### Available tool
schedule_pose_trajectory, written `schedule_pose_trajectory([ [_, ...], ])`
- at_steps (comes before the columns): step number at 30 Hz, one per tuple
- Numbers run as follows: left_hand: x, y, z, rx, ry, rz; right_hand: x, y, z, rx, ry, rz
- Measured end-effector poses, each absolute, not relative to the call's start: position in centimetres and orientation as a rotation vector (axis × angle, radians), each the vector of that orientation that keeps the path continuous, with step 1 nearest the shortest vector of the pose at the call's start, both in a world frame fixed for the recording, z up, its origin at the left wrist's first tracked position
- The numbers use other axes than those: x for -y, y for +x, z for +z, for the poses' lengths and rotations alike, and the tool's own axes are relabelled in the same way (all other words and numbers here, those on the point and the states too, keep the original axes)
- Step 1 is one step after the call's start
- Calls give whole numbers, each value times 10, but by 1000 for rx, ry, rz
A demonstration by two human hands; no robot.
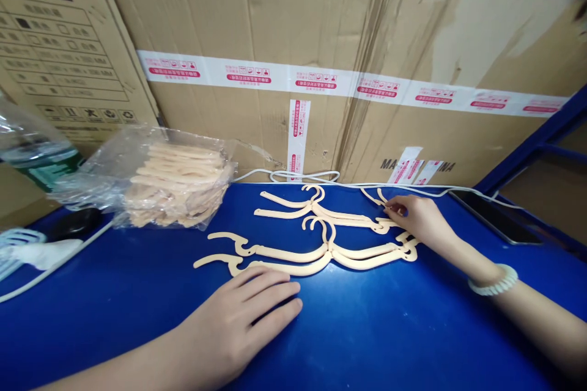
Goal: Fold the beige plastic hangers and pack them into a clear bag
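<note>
Several beige plastic folding hangers lie in two groups on the blue tabletop (367, 330). The front hangers (293, 267) have jointed arms spread left and right, with small hooked end pieces. Behind them are the rear hangers (284, 215), whose left arms lack end pieces. My left hand (243, 317) rests palm down with fingers stretched out, its fingertips at the near edge of the front hanger's left arm. At the right end of the rear hangers, my right hand (419, 217) pinches a slim beige hanger piece (378, 197), partly hidden by the fingers.
A clear plastic bag of beige hanger pieces (178, 186) sits at the back left. Beside it are a bottle (43, 162), a black rounded object (76, 222) and a white cable (55, 278). A phone (495, 217) lies back right. Cardboard boxes (257, 128) stand behind.
</note>
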State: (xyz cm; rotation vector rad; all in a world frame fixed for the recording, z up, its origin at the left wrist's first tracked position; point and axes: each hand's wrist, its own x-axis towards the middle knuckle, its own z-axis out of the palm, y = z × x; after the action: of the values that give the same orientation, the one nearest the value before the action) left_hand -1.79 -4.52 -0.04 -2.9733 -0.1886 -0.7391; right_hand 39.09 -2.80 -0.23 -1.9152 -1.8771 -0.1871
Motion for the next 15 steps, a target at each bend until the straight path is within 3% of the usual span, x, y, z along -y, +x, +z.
schedule_pose_trajectory([
  [7,55,-13,8,258,-3262,-805,37,381,9,1704,-1766,-242],
  [10,61,-10,11,515,-3501,-990,47,362,20,1619,-1697,-172],
  [12,64,-7,8,911,-3698,-1115,58,336,25,1610,-1628,7],
  [15,65,2,1,1568,-3944,-1308,80,285,23,1526,-1415,689],
])
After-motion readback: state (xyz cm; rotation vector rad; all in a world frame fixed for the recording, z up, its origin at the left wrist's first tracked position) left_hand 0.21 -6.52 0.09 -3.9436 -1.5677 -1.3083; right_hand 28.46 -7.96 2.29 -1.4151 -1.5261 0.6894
